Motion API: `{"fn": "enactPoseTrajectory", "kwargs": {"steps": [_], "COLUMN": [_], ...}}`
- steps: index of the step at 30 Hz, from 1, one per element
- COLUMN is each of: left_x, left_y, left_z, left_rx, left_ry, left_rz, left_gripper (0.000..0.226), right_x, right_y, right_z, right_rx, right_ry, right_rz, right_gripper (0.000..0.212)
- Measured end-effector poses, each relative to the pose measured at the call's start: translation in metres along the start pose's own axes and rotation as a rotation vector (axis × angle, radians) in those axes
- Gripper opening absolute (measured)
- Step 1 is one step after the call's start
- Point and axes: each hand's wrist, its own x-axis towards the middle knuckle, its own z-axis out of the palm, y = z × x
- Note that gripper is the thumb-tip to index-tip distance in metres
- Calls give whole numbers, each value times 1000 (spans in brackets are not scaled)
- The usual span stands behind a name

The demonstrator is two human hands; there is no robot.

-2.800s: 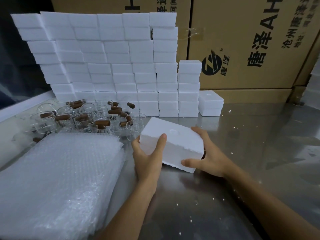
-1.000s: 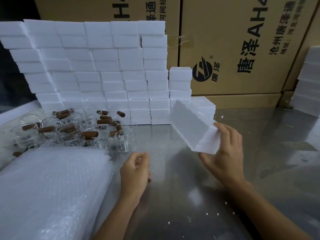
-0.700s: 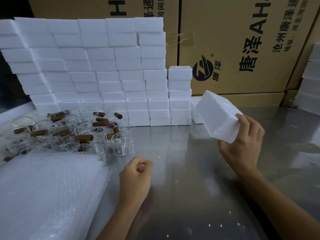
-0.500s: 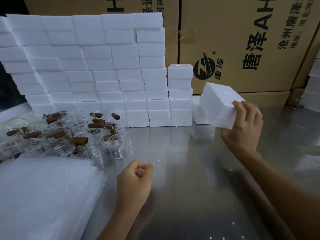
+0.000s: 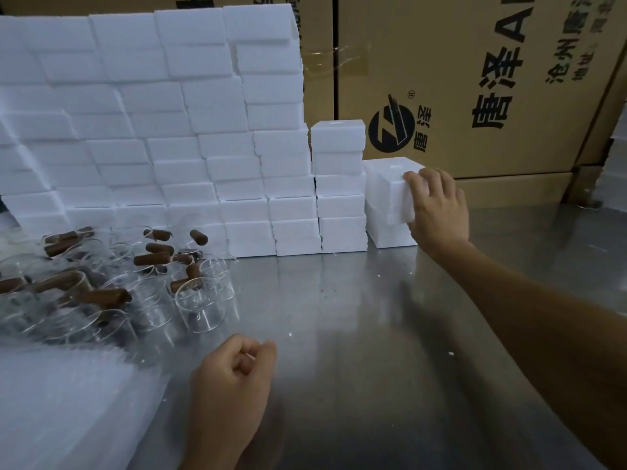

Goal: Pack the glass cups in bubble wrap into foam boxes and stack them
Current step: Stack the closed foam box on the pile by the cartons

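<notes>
My right hand grips a white foam box by its right side, and the box sits on top of another foam box at the right end of the stacked wall of foam boxes. My left hand hovers over the metal table near the front, fingers curled, nothing in it. Several glass cups with brown handles lie crowded at the left. A pile of bubble wrap sheets lies at the front left.
Large cardboard cartons stand behind the foam wall. More white foam boxes show at the far right edge. Small foam crumbs dot the table.
My right hand carried the foam box from the table centre to the back right and set it on the low box beside the wall. My left hand let go and curled.
</notes>
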Motion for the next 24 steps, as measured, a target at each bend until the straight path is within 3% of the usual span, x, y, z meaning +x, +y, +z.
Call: {"fn": "enactPoseTrajectory", "kwargs": {"steps": [5,24], "left_x": [-2,1], "left_y": [4,2], "left_z": [0,4], "left_rx": [6,-5], "left_ry": [3,4], "left_rz": [-38,-39], "left_gripper": [18,23], "right_x": [9,41], "right_y": [-3,0], "right_z": [4,19], "right_rx": [-3,133], "right_ry": [-51,-152], "right_rz": [4,44], "right_gripper": [92,84]}}
